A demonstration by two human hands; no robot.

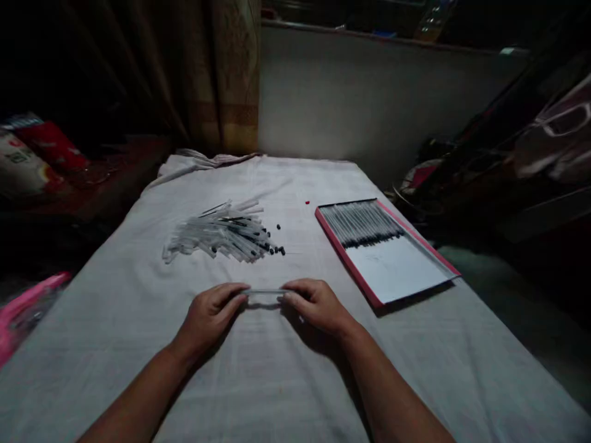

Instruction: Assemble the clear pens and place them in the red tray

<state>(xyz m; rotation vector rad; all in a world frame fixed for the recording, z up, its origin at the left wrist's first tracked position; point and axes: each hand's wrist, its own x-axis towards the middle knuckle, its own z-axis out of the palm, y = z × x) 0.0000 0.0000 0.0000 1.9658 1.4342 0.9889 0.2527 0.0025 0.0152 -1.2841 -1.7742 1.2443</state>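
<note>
My left hand [213, 312] and my right hand [318, 303] each pinch one end of a slim translucent pen [265, 291], held level just above the white cloth. Beyond the left hand lies a loose pile of clear pen barrels [221, 234], with thin dark rods among them. Several small black caps [278, 251] are at the pile's right edge. To the right of my right hand, a shallow red-edged box [399, 271] holds a row of pens [362, 223] side by side at its far end, their dark ends toward me.
A white cloth [258, 400] covers the surface. One tiny red piece [307, 202] sits near the box. At the left edge is a pink object [34, 298]; packets [55, 144] stand on a dark side table. Behind are a curtain [231, 74] and a pale wall [332, 98].
</note>
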